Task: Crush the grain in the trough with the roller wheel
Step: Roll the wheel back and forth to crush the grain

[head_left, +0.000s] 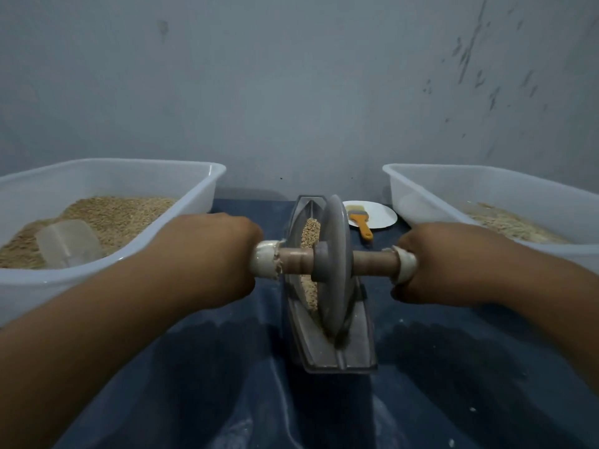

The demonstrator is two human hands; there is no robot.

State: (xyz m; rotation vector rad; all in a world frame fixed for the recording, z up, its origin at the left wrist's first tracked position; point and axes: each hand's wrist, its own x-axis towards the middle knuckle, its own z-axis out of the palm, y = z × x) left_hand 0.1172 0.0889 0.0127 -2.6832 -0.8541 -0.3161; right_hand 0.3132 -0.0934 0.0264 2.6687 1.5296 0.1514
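Observation:
A grey boat-shaped trough [353,354] lies lengthwise in front of me on a dark blue cloth. Tan grain [310,233] lies along its groove. A grey roller wheel [335,264] stands upright in the groove, near the trough's near half. A wooden axle [372,259] runs through the wheel, with white wrapped ends. My left hand [214,257] grips the left end of the axle. My right hand [431,264] grips the right end. Both fists are closed round the handles.
A large translucent tub [207,186] on the left holds grain and a clear scoop [69,243]. A second tub [408,186] on the right holds a thinner layer of grain. Behind the trough, a white plate [382,215] carries an orange-handled brush [361,222]. A grey wall stands close behind.

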